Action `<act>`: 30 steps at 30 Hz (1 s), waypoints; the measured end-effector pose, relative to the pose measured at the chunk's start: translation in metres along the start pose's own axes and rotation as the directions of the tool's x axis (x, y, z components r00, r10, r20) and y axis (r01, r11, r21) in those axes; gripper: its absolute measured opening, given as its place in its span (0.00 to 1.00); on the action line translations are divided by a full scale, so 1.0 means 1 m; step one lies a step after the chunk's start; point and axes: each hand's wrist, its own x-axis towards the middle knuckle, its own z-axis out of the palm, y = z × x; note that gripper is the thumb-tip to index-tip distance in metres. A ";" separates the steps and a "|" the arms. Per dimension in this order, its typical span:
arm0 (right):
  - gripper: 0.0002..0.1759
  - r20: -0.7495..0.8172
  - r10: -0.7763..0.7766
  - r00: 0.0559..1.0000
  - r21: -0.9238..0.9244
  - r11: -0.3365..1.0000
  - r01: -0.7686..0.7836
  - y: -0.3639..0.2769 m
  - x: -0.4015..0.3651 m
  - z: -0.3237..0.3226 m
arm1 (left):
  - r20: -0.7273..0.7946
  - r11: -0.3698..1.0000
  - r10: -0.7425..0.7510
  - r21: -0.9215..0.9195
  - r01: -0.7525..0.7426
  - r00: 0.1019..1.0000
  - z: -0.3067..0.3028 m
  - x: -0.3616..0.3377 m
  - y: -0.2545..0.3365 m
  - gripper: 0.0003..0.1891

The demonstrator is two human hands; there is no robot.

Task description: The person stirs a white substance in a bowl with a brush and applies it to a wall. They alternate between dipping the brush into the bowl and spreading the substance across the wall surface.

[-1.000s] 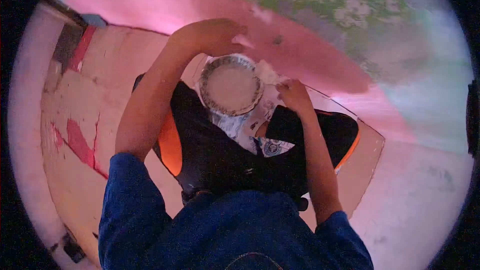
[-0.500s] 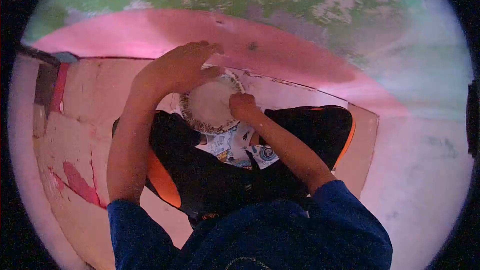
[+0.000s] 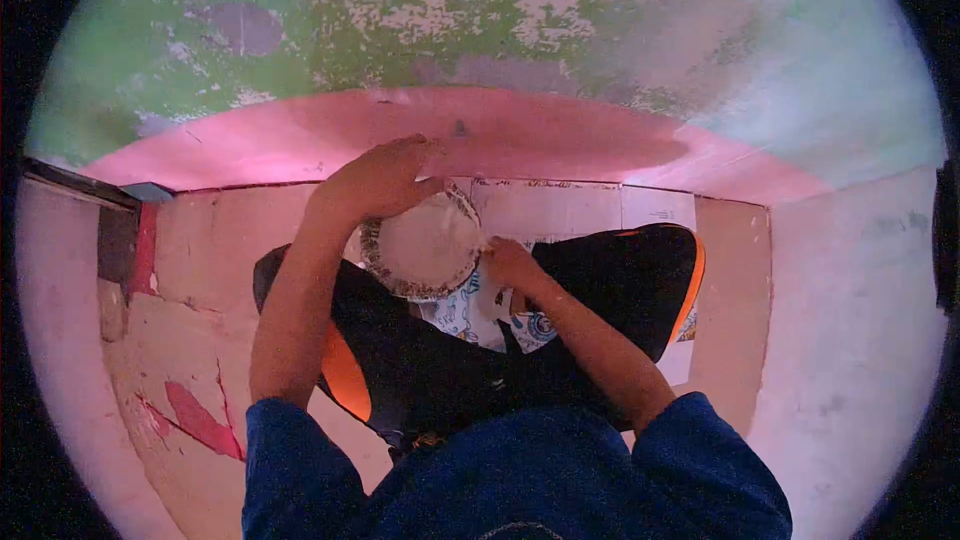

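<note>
A round, pale, drum-like piece [image 3: 425, 245] with a rough, speckled brown-and-white rim sits between my legs. My left hand [image 3: 378, 180] is bent around its far left rim, with the thumb over the top edge and the fingers beyond; part of the grip is hidden. At its right edge, my right hand [image 3: 512, 265] is closed, fingertips against or close to the rim. Whatever those fingers pinch is too small to make out. Below the piece lies a white sheet [image 3: 455, 312] printed with blue drawings, partly covered.
My knees in black trousers with orange stripes [image 3: 690, 285] flank the work. Ahead stands a wall [image 3: 330, 135] with a pink band and peeling green paint. White paper [image 3: 655, 208] lies along its foot. The left floor [image 3: 190, 240] has cracks and a red patch.
The view has tilted up, showing more wall. My right hand has shifted from over the piece's pale face to its right edge. My left hand stays at the far left rim.
</note>
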 end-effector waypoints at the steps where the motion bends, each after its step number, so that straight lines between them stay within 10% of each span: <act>1: 0.14 -0.006 -0.001 1.000 0.005 1.000 0.001 -0.009 -0.001 -0.027 | -0.003 1.000 -0.021 -0.022 0.021 1.000 0.001 0.002 -0.002 0.24; 3: 0.16 0.109 0.518 0.849 0.573 0.665 -0.479 -0.021 -0.003 -0.080 | -0.008 0.998 -0.041 -0.043 0.041 0.999 0.001 0.003 -0.004 0.24; 9: 0.13 0.138 0.773 0.619 0.990 -0.094 -0.103 -0.005 -0.034 -0.120 | -0.015 0.998 -0.058 0.003 0.058 0.998 0.006 0.003 -0.005 0.24; 17: 0.11 -0.062 0.895 0.441 0.984 -0.019 0.177 0.030 -0.043 -0.161 | 0.043 1.000 -0.006 0.009 0.006 0.999 0.003 0.007 0.008 0.25; 23: 0.09 0.215 0.781 0.586 0.976 -0.156 -0.151 0.070 -0.057 -0.144 | 0.026 1.000 0.002 0.005 -0.002 1.000 0.007 0.014 0.017 0.23; 25: 0.10 -0.108 0.870 0.482 0.991 0.134 -0.021 0.060 -0.064 -0.190 | 0.047 1.000 0.011 -0.016 -0.010 0.999 0.005 0.016 0.023 0.22; 30: 0.13 -0.245 0.919 0.309 0.969 0.239 0.058 0.043 -0.090 -0.238 | 0.094 0.997 0.074 -0.013 -0.073 0.993 0.018 0.029 0.027 0.21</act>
